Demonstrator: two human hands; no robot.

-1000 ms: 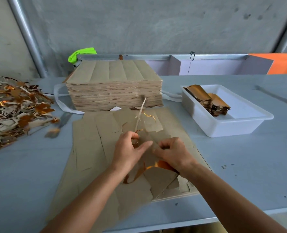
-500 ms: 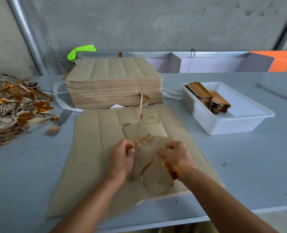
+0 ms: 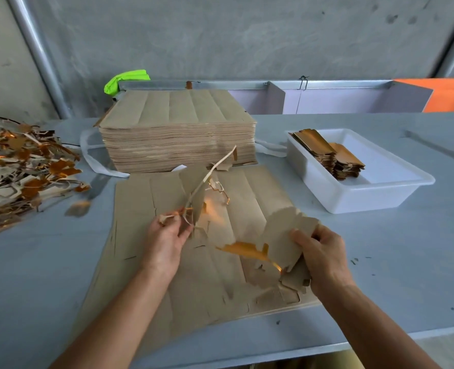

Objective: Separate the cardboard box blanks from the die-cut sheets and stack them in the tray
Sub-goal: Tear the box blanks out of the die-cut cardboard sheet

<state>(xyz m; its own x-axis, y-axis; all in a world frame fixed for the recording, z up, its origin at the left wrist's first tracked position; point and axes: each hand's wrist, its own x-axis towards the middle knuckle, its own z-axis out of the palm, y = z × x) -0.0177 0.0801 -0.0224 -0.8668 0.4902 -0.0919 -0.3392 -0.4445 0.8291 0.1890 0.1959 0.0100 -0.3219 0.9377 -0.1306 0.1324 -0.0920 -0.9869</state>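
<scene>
Scrap strip [image 3: 207, 179] pinched in my left hand [image 3: 167, 235], box blank [image 3: 284, 235] gripped in my right hand [image 3: 319, 251], whose fingertips hide behind it.

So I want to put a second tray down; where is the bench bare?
Bare grey tabletop lies right of the flat sheets, in front of the white plastic tray, and behind it. The left is crowded by the scrap pile.

scrap pile [image 3: 21, 171] table-left; sheet stack [image 3: 178, 129] behind flat sheet [image 3: 194, 262]; tray [image 3: 380, 193] right, blanks [image 3: 327, 155] inside
</scene>
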